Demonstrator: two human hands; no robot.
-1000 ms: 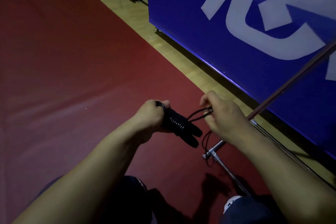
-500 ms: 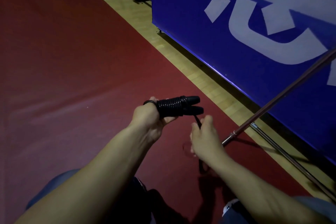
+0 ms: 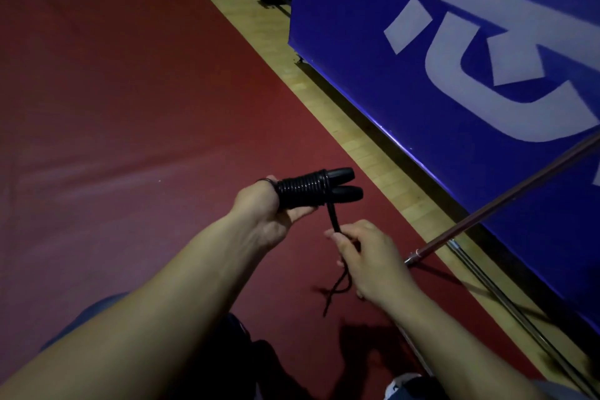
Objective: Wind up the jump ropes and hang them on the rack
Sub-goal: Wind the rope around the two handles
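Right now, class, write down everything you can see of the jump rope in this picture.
The jump rope is black, its two handles side by side, tips pointing right, cord coiled tightly round them. The handles look like plastic or rubber. The left hand grips the wound end, held level above the red floor. A doubled length of cord runs down from the coils into the right hand, which pinches it; a short tail hangs below.

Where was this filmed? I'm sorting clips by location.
Probably an indoor sports hall: red sports flooring bordered by a wood strip, a blue padded barrier with white lettering, and a jump rope being wound.
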